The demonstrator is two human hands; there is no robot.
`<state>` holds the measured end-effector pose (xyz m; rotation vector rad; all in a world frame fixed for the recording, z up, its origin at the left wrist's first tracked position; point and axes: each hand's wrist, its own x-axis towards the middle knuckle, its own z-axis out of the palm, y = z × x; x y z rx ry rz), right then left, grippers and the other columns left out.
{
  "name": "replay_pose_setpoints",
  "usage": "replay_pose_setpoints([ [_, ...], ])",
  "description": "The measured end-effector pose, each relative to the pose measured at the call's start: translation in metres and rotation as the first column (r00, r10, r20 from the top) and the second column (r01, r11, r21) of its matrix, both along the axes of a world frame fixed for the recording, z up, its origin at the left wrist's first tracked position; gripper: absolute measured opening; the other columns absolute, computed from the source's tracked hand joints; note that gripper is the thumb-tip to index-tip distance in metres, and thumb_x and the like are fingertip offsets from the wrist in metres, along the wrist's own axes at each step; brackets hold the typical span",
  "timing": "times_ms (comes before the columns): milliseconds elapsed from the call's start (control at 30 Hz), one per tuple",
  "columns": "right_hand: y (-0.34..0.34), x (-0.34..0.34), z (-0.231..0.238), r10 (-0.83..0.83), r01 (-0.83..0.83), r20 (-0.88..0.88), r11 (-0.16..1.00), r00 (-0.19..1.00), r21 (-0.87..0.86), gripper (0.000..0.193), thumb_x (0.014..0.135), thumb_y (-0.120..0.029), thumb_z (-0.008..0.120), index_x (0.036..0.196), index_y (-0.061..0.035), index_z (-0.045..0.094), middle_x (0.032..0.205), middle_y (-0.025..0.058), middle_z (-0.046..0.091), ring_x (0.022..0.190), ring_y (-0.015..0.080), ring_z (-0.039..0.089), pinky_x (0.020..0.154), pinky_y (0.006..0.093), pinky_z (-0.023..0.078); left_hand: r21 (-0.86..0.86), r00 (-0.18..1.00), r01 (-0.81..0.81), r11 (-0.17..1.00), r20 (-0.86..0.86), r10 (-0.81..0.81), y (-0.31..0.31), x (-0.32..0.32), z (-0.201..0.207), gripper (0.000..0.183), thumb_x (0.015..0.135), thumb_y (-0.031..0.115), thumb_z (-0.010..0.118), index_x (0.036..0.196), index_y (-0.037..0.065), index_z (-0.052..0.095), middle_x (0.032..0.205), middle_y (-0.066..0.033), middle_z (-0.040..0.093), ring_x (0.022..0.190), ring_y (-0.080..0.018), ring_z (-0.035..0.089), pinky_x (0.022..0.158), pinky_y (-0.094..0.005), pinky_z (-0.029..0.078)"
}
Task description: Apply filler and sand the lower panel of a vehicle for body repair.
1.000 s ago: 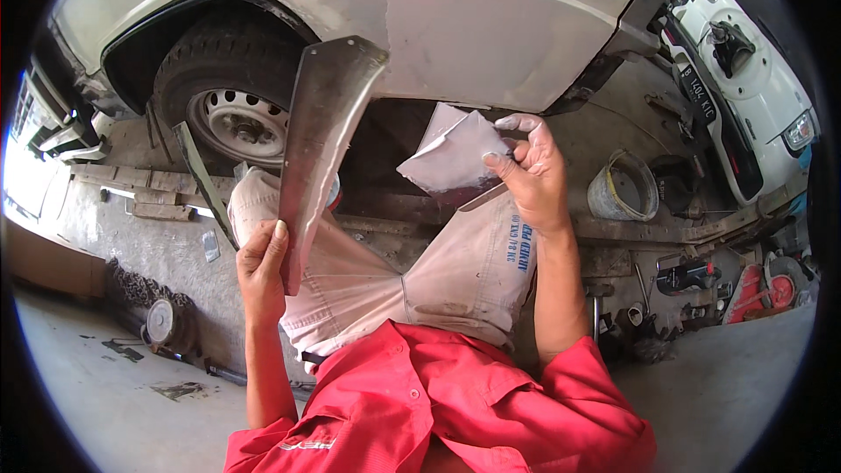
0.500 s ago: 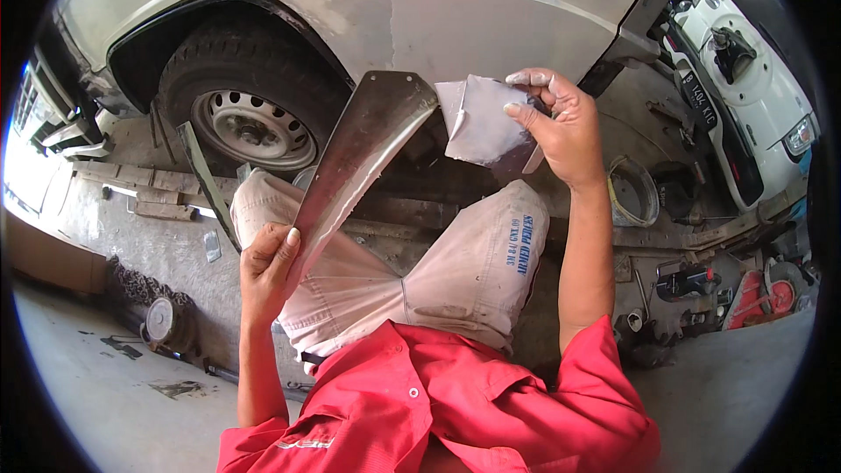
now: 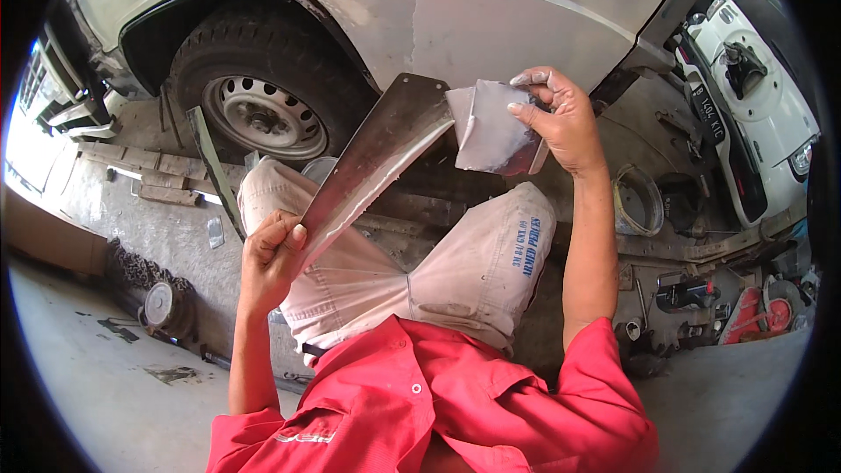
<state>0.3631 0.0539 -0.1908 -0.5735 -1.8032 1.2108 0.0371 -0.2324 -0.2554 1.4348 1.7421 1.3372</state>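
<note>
A dark metal strip (image 3: pixel 381 153), pale paste along its right edge, slants up above the light trousers (image 3: pixel 482 241) of a worker in a red shirt (image 3: pixel 377 394). The left hand (image 3: pixel 272 250) pinches its lower end between thumb and curled fingers; the right hand (image 3: pixel 565 118) pinches a paste-coated plate (image 3: pixel 499 140), thumb on top, beside the strip's upper end, though whether the two touch is unclear. The work appears to be spreading paste along that edge; the next stroke would call for a steady left grip and the plate held level to the metal. Beyond stand a pale vehicle body (image 3: pixel 517 35) and its wheel (image 3: pixel 267 118). Wooden planks (image 3: pixel 171 195) lie on a stained, rough floor (image 3: pixel 171 236), with a bucket (image 3: pixel 639 200), a red tool (image 3: pixel 745 321) and a white car (image 3: pixel 771 92) at right.
</note>
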Motion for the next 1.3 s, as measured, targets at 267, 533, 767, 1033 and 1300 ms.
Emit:
replay_pose_setpoints([
  [267,-0.015,-0.018,-0.008,0.025,-0.032,0.064,0.994,0.998,0.106,0.028,0.091,0.008,0.070,0.116,0.0005,0.063,0.106,0.0073,0.073,0.099,0.0093,0.065,0.087,0.0268,0.054,0.047,0.996,0.016,0.999,-0.091,-0.011,0.011,0.009,0.008,0.022,0.104,0.015,0.064,0.094,-0.004,0.067,0.085,-0.0022,0.055,0.079,-0.0122,0.050,0.073,-0.0259,0.041],
  [533,-0.037,-0.040,-0.027,0.042,-0.042,-0.016,0.998,0.999,0.039,0.025,0.090,0.007,0.072,0.113,0.0014,0.063,0.105,0.0046,0.072,0.103,0.0144,0.069,0.090,0.0277,0.054,0.041,1.000,-0.011,0.999,-0.017,0.012,0.016,0.022,0.014,0.024,0.105,0.013,0.061,0.088,-0.004,0.063,0.083,-0.0019,0.053,0.078,-0.0109,0.047,0.072,-0.0256,0.038],
  [767,-0.090,-0.065,-0.043,0.052,-0.053,0.022,0.997,0.998,0.048,0.026,0.089,0.005,0.074,0.112,0.0005,0.064,0.102,0.0080,0.075,0.102,0.0121,0.072,0.084,0.0279,0.055,0.035,0.998,-0.054,0.998,0.045,0.053,0.026,0.032,0.024,0.024,0.105,0.016,0.063,0.094,-0.005,0.069,0.086,-0.0030,0.058,0.081,-0.0118,0.052,0.073,-0.0265,0.041],
  [1033,-0.142,-0.092,-0.059,0.084,-0.086,0.032,0.994,0.996,0.073,0.023,0.089,0.002,0.073,0.111,-0.0019,0.066,0.097,0.0131,0.078,0.090,0.0157,0.077,0.079,0.0291,0.058,-0.004,0.941,-0.121,0.993,0.316,0.116,0.028,0.044,0.041,0.021,0.104,0.013,0.067,0.096,-0.006,0.069,0.087,-0.0030,0.056,0.081,-0.0108,0.049,0.072,-0.0264,0.043],
  [1300,-0.160,-0.102,-0.079,0.278,-0.274,0.091,0.960,0.956,-0.057,0.027,0.089,0.005,0.077,0.112,-0.0017,0.065,0.103,0.0066,0.074,0.097,0.0096,0.070,0.082,0.0263,0.056,0.022,0.835,-0.201,0.979,0.526,0.160,0.030,0.040,0.049,0.026,0.107,0.029,0.064,0.106,0.005,0.072,0.077,0.0062,0.059,0.055,0.0001,0.045,0.046,-0.0194,0.029],
])
